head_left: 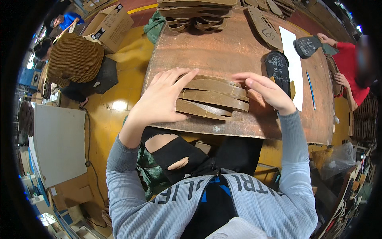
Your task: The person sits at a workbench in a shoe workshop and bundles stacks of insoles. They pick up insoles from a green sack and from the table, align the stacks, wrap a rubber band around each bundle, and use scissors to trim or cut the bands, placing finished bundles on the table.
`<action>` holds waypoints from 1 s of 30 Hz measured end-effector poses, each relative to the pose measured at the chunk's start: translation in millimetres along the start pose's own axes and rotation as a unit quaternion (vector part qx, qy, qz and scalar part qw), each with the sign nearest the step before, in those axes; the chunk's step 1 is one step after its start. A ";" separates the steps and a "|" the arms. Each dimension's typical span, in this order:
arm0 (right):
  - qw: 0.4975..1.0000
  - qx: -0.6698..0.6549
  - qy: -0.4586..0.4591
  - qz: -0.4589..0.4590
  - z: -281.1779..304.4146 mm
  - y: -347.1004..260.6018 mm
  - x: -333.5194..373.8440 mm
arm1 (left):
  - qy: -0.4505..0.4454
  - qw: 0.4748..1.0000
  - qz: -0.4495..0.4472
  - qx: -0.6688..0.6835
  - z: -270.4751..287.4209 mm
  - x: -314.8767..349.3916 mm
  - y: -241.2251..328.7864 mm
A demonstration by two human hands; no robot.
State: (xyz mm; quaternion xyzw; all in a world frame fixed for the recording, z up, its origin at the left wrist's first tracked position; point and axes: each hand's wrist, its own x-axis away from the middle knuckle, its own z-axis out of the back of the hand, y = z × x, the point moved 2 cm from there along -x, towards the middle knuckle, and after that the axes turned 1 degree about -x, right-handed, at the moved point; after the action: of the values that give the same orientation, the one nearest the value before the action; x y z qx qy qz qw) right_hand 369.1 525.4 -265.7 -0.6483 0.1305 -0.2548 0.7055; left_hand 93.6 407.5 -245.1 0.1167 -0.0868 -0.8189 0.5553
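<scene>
Several bundles of brown shoe soles lie side by side on the worn brown table before me, with thin bands around them. At their left ends rests my left hand, fingers spread and thumb apart. My right hand is at the right end of the row, open, its fingers stretched toward the far bundle. Whether its fingertips touch the soles I cannot tell. Just beyond that hand lies a black sole-shaped template with white handwriting, partly on a white paper strip.
Stacked brown soles stand at the table's far edge, near a single long brown sole. A blue pencil lies at the right. A co-worker in red holds another black template. Another person sits left by a cardboard box.
</scene>
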 end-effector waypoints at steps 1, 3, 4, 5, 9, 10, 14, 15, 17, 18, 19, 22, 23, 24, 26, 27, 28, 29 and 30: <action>0.999 0.011 -0.042 -0.024 4.4 3.3 -4.1 | 0.003 1.000 -0.007 0.013 -0.7 0.8 -0.8; 0.997 0.001 -0.082 -0.009 11.8 7.1 -15.0 | 0.007 1.000 -0.012 0.017 -0.9 0.6 -2.5; 0.995 -0.012 -0.099 0.003 14.7 8.3 -21.0 | -0.001 1.000 -0.008 0.026 -1.1 -0.7 -3.7; 0.993 -0.005 -0.118 0.002 18.4 8.7 -26.8 | -0.009 1.000 -0.008 0.029 -0.5 -2.4 -4.8; 0.981 0.000 -0.170 -0.092 24.0 12.4 -34.1 | -0.033 0.999 -0.023 0.030 3.2 -10.3 -9.4; 0.974 -0.009 -0.191 -0.125 23.7 13.3 -32.8 | -0.036 0.998 -0.027 0.034 3.9 -11.6 -10.4; 0.976 0.082 -0.195 -0.057 20.7 12.2 -29.2 | -0.048 0.997 -0.038 0.049 4.5 -15.8 -14.3; 0.979 0.081 -0.187 -0.017 18.9 11.4 -28.0 | -0.043 0.997 -0.043 0.053 4.6 -16.7 -14.9; 0.983 0.100 -0.154 0.021 16.0 11.5 -29.2 | -0.039 0.997 -0.048 0.049 4.4 -17.9 -15.7; 0.982 0.127 -0.135 0.028 15.5 11.1 -30.8 | -0.044 0.997 -0.044 0.043 4.2 -18.4 -16.2; 0.975 0.174 -0.125 0.052 14.6 9.9 -31.3 | -0.038 0.997 -0.054 0.049 4.6 -18.8 -16.2; 0.944 0.287 -0.083 0.141 12.3 2.1 -30.6 | -0.047 0.996 -0.050 0.053 5.2 -19.7 -17.9; 0.930 0.329 -0.076 0.146 11.4 -0.1 -29.1 | -0.054 0.996 -0.042 0.052 5.2 -20.2 -18.8; 0.915 0.363 -0.070 0.162 10.1 -2.5 -27.0 | -0.053 0.996 -0.041 0.053 5.4 -20.4 -19.3; 0.899 0.393 -0.060 0.181 7.0 -5.9 -23.3 | -0.059 0.996 -0.033 0.053 5.1 -21.1 -20.2; 0.901 0.390 -0.055 0.183 5.9 -6.7 -21.8 | -0.055 0.996 -0.038 0.052 5.5 -21.5 -20.1; 0.903 0.388 -0.050 0.177 5.6 -6.7 -20.4 | -0.052 0.997 -0.035 0.054 5.6 -21.5 -19.8; 0.908 0.381 -0.054 0.167 6.8 -6.4 -19.4 | -0.047 0.997 -0.037 0.057 6.0 -21.2 -19.1; 0.913 0.375 -0.058 0.149 8.5 -5.4 -17.4 | -0.041 0.997 -0.041 0.060 6.3 -21.0 -18.2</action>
State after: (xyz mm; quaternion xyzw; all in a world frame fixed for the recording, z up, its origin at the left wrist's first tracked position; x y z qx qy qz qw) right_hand 357.9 541.6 -261.9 -0.3229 0.0795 -0.1386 0.9328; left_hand 83.1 433.8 -242.0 0.1192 -0.1534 -0.8384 0.5093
